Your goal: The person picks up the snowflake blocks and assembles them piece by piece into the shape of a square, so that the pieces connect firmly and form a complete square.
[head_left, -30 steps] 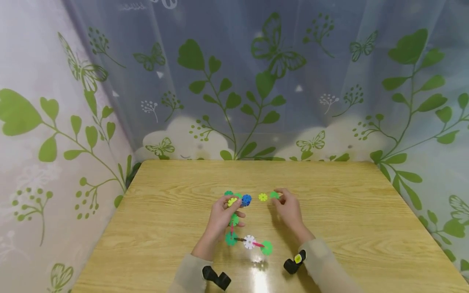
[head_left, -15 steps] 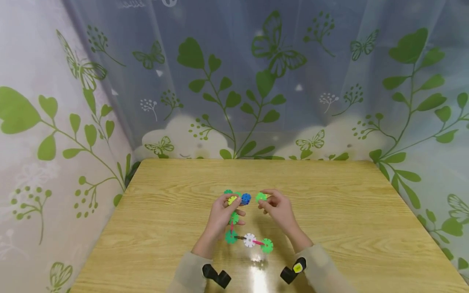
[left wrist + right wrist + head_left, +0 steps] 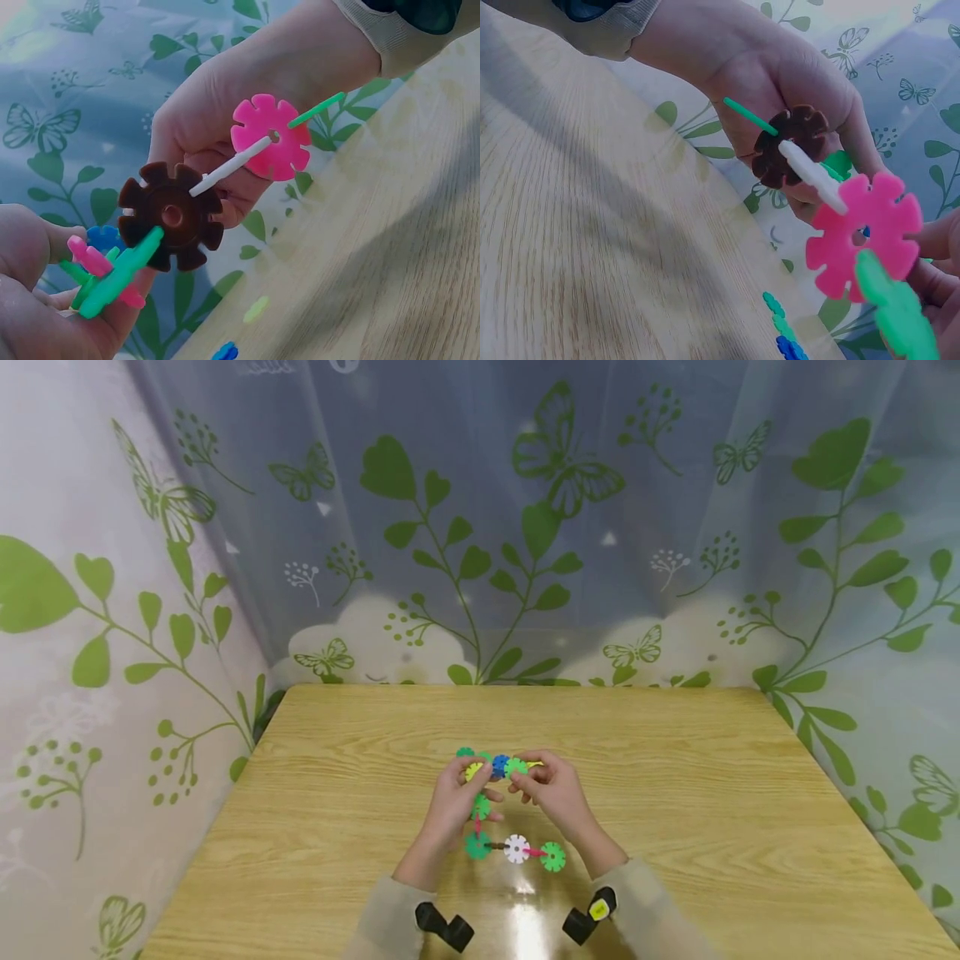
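My left hand (image 3: 453,797) pinches a yellow notched plastic snowflake disc (image 3: 473,771). A linked chain of discs hangs from this grip: green (image 3: 481,807), teal (image 3: 477,846) and white (image 3: 517,849) ones face up, with a brown disc (image 3: 171,217) and a pink disc (image 3: 866,236) set crosswise between. Between thumb and fingers, my right hand (image 3: 555,793) pinches a light green snowflake disc (image 3: 515,767). It overlaps a blue disc (image 3: 500,766) at my left fingertips; whether they touch, I cannot tell.
On the wooden table (image 3: 337,752), behind the hands, lie loose discs, among them a teal one (image 3: 465,752) and a yellow one (image 3: 534,764). In the right wrist view a blue disc (image 3: 789,347) lies on it too. A patterned curtain (image 3: 450,568) stands behind the table.
My right hand has carried the light green disc leftward, from beside the loose yellow disc to the left fingertips. The left hand keeps its hold on the chain, nearly still.
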Demonstrator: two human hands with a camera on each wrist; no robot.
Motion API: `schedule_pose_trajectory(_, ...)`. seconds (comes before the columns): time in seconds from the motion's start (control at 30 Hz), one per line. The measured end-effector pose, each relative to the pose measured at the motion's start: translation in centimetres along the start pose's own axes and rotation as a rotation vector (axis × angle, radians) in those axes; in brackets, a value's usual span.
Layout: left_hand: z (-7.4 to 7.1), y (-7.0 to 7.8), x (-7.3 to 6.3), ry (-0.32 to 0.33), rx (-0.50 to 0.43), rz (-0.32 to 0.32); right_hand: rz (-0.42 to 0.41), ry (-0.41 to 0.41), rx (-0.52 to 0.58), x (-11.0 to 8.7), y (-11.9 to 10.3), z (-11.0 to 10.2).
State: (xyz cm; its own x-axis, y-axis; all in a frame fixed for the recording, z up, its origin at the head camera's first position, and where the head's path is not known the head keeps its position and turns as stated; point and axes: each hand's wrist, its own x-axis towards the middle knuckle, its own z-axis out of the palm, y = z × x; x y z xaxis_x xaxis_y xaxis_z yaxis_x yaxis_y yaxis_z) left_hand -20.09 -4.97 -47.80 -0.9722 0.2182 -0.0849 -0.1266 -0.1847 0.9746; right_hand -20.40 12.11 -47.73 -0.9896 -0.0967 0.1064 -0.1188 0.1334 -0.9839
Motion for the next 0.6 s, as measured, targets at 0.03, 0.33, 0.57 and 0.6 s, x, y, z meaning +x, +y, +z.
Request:
schedule_pose_trajectory(0.03, 0.0, -0.1, 0.0, -0.003, 0.002, 0.006, 0.015, 0.007, 0.004, 0.0, 0.0, 0.0)
schedule_pose_trajectory(0.33, 0.6, -0.2, -0.2, -0.043, 0.05, 0.005, 0.04, 0.01, 0.022, -0.1, -0.9, 0.4)
schedule_pose_trajectory(0.57, 0.6, -0.2, -0.3, -0.103, 0.084, 0.003, -0.002, -0.004, 0.021, -0.8, -2.5, 0.6)
schedule_pose_trajectory(0.6, 0.6, -0.2, -0.3, -0.109, 0.087, 0.007, -0.005, -0.001, 0.03, -0.8, -2.4, 0.6)
